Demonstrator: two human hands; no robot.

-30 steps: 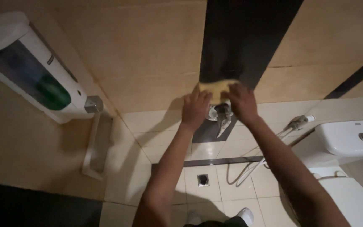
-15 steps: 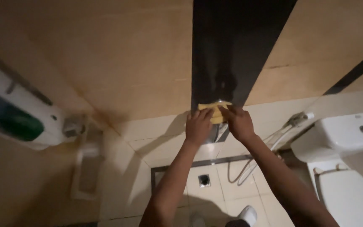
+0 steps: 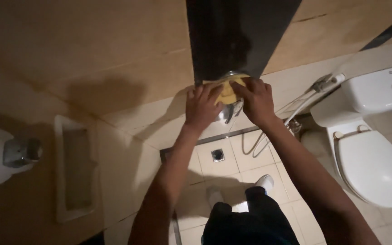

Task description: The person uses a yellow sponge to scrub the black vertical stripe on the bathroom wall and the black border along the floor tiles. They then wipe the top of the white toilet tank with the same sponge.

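Yellow cloth (image 3: 227, 90) sits bunched against a chrome wall tap (image 3: 230, 109), low on the dark tile strip (image 3: 237, 36) where it meets the beige wall. I judge the cloth soft, light and floppy, easy to pinch anywhere along a fold, while the tap beneath is hard, fixed and probably slick. My left hand (image 3: 203, 106) lies on the cloth's left side, fingers curled and pressing it to the metal. My right hand (image 3: 256, 100) covers the cloth from the right, fingers bent over it in a loose grip. Below, a floor drain (image 3: 218, 154) shows between my arms; a white toilet (image 3: 377, 154) stands off to the right.
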